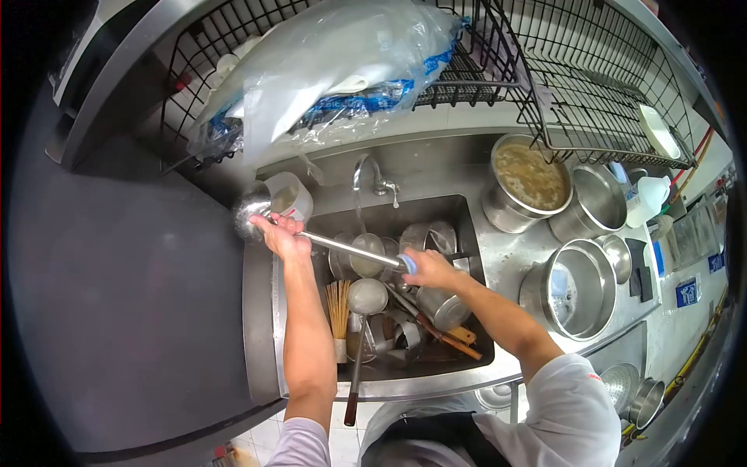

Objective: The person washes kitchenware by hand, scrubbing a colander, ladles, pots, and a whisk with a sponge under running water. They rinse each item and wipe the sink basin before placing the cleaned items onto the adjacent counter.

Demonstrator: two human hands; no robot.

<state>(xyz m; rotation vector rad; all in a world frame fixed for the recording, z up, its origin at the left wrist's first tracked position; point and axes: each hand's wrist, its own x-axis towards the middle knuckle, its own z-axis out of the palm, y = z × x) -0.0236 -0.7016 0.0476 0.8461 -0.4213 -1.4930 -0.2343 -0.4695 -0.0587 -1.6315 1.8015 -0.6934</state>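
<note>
A large long-handled metal ladle (253, 208) is held across the left half of the sink. My left hand (285, 236) is closed round its shaft just below the round bowl. At the other end, my right hand (428, 269) is closed on the handle, where a pale blue piece (408, 264) shows at the fingers. Below the shaft, the sink (475, 342) holds glass and metal vessels, a bamboo whisk (338, 307), a strainer (367, 297) with a dark handle jutting over the front edge, and wooden-handled tools (443, 335). Water runs from the faucet (373, 175).
A white tub (289, 196) stands at the sink's back left corner. On the right counter are a pot of brownish liquid (529, 175), other steel pots (580, 288) and a white jug (647, 198). Overhead hangs a black wire rack (482, 82) with plastic bags (334, 58).
</note>
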